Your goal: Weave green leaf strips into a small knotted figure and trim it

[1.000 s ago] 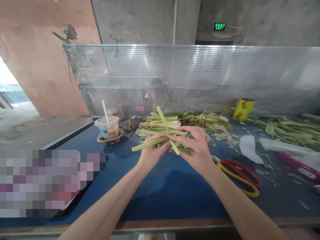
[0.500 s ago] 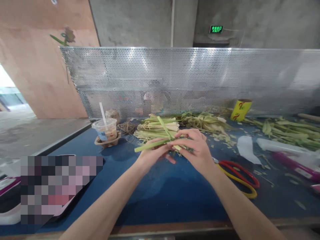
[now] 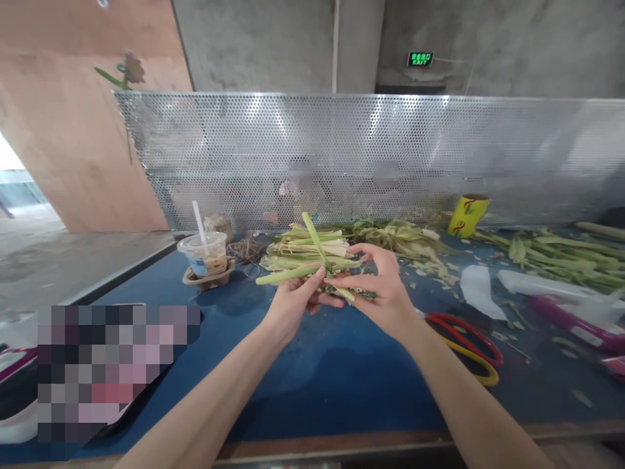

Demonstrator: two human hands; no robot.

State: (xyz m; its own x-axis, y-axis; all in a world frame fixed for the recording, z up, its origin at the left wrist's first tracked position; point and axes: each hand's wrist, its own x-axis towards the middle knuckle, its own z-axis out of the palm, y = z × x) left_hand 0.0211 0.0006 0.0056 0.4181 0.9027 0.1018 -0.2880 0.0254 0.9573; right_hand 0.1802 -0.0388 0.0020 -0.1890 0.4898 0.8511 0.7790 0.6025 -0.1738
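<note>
Two long green leaf strips [image 3: 315,236] cross in front of me above the blue table. My left hand [image 3: 299,296] pinches them near the crossing, thumb on top, with one strip end pointing left and another pointing up. My right hand [image 3: 383,286] is at the right side of the crossing, its thumb and fingers spread around the lower end of the strips; whether its fingertips press on them is hard to tell. Behind the hands lies a pile of pale green leaf strips [image 3: 288,260].
Red and yellow-handled scissors [image 3: 471,345] lie by my right forearm. A drink cup [image 3: 205,254] with a straw stands at left, near twine [image 3: 247,251]. More leaves [image 3: 561,257], a yellow roll [image 3: 469,215] and a purple object [image 3: 571,320] are at right.
My left thumb has moved up onto the crossing of the strips. My right fingers have spread a little and loosened from it. The strips have shifted slightly left.
</note>
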